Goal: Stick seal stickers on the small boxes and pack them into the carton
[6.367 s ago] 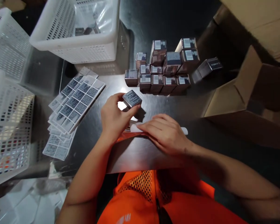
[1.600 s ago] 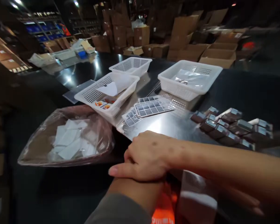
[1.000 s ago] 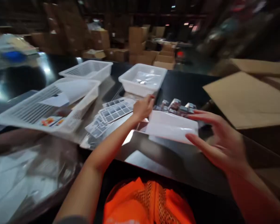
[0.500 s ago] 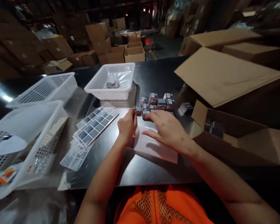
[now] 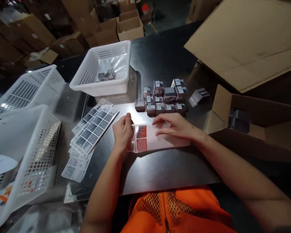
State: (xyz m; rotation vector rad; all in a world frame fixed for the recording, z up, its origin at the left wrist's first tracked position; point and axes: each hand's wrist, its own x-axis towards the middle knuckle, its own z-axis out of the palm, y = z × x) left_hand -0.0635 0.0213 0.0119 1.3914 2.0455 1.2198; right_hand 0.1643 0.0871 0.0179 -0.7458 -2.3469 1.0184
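Here, at my far left, stand two white perforated baskets (image 5: 26, 97), one nearer and one farther, and a third basket (image 5: 104, 72) sits farther off toward the middle with a few small boxes lying in clear plastic inside it. Right of the near basket lies a fanned pile of grey label sheets (image 5: 88, 137) on the dark table (image 5: 160, 165); how many sheets I cannot count. My left hand (image 5: 122, 132) pinches the left end of a pale sticker sheet (image 5: 157, 140), thumb and fingers closed on its edge beside two orange-red stickers. The sheet lies flat near me in the middle of the table, its long axis running left to right, slightly tilted. My right hand (image 5: 177, 127) rests on the sheet's right half, fingers spread and flat. Just beyond the sheet is a cluster of about a dozen small brown boxes (image 5: 162, 98), one more lying apart to the right. At far right an open carton (image 5: 254, 126) holds two dark boxes.
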